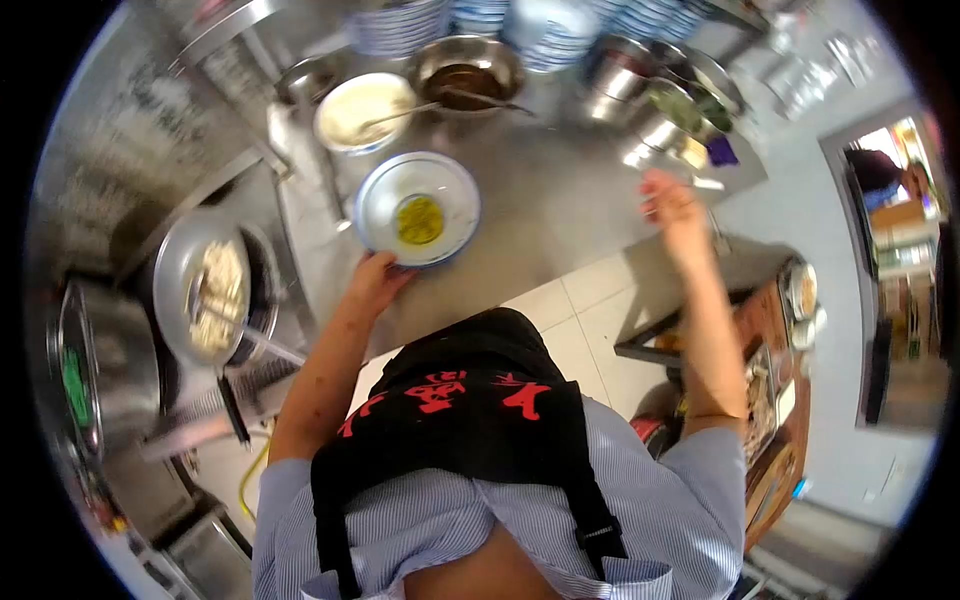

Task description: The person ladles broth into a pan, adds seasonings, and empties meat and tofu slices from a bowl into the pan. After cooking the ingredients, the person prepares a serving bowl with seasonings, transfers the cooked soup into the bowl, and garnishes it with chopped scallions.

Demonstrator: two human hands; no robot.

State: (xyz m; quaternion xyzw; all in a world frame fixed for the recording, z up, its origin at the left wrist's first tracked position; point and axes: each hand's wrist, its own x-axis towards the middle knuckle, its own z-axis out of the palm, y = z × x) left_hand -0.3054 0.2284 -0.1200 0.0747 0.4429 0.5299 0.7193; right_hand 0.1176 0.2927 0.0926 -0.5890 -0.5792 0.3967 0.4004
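My left hand (378, 283) grips the near rim of a white bowl with a blue edge (455, 190) on the steel counter. Chopped yellow-green bits in some liquid (420, 219) lie in the bottom of that bowl. Out over the right side of the counter is my right hand (672, 208), apart from the bowl and smeared by motion. Its fingers look bent, but whether they hold anything is unclear. Nearest to it are steel containers (655, 130) with green leaves and a small purple thing (721, 152).
Behind the bowl stand a bowl of pale creamy food (335, 138) and a steel bowl of dark sauce (425, 75), each with a spoon. Stacked blue-and-white bowls (400, 28) line the back. A wok (175, 290) holding pale food and a ladle sits left, beside a large pot (125, 350).
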